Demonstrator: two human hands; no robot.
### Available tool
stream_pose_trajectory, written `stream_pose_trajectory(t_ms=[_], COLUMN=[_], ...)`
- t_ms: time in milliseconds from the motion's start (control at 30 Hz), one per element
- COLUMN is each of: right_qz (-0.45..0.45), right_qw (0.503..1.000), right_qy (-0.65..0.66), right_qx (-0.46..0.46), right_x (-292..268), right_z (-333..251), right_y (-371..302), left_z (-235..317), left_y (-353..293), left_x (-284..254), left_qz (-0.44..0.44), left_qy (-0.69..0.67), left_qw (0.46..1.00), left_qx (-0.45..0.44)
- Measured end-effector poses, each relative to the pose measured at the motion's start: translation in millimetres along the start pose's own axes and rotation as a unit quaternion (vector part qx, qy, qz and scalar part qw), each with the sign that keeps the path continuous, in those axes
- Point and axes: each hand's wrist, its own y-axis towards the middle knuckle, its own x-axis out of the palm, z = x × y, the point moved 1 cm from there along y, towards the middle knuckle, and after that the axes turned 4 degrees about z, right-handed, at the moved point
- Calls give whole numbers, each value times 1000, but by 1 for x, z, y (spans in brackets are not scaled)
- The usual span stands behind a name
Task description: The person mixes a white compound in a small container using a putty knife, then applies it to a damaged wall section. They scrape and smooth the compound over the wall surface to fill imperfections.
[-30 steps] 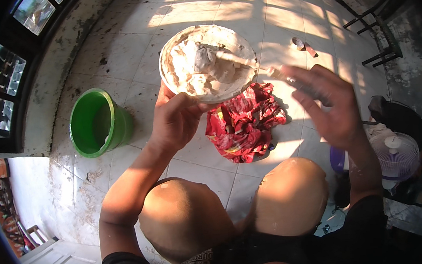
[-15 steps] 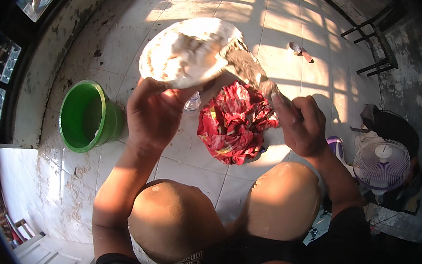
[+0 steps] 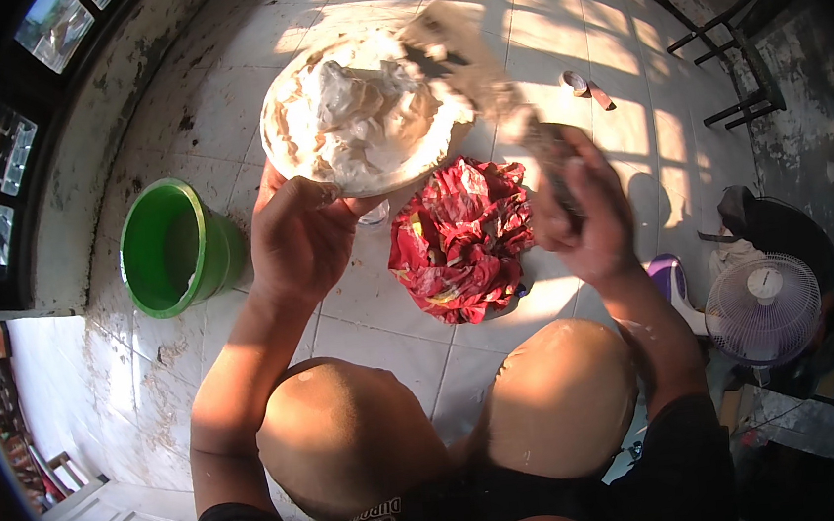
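My left hand [image 3: 300, 226] grips the near edge of a round shallow bowl [image 3: 381, 186], its thumb by the rim and its fingers mostly hidden underneath. A thick, uneven heap of white paste [image 3: 350, 113] fills the bowl. My right hand [image 3: 591, 206] is closed round the handle of a putty knife [image 3: 465, 68]. Smeared by motion, its wide blade is over the bowl's far right edge; contact with the paste is hard to tell. Below the bowl, a crumpled red patterned bundle [image 3: 460, 247] lies on the floor between the hands, its material unclear.
A green bucket [image 3: 163, 248] stands on the tiled floor at left. A small clear object [image 3: 373, 215] shows partly under the bowl. A tape roll [image 3: 575, 83] lies at far right. On the right are a fan [image 3: 764, 310] and a black metal frame [image 3: 742, 63] by the wall.
The bowl has tipped toward me, showing more of the paste, and shifted slightly left. My right hand has moved up and away, carrying the putty knife's blade to the bowl's far right edge.
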Motion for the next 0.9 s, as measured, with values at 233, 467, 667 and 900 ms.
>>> stream_pose_trajectory(t_ms=[233,467,667,900], right_qz=[-29,24,35,13], right_qw=[996,987,997,989], right_qy=[56,-109,-34,-132], right_qx=[70,-117,-62,-67], right_x=[-25,-51,-15,-58], right_z=[61,18,24,66], right_y=[-7,-16,23,-7], left_z=[15,13,1,20], left_y=[-4,2,2,-2], left_x=[-2,-5,1,-1], left_qz=[14,-1,8,28], left_qy=[76,35,2,25], left_qw=[995,997,1000,997], left_qx=[59,71,16,70])
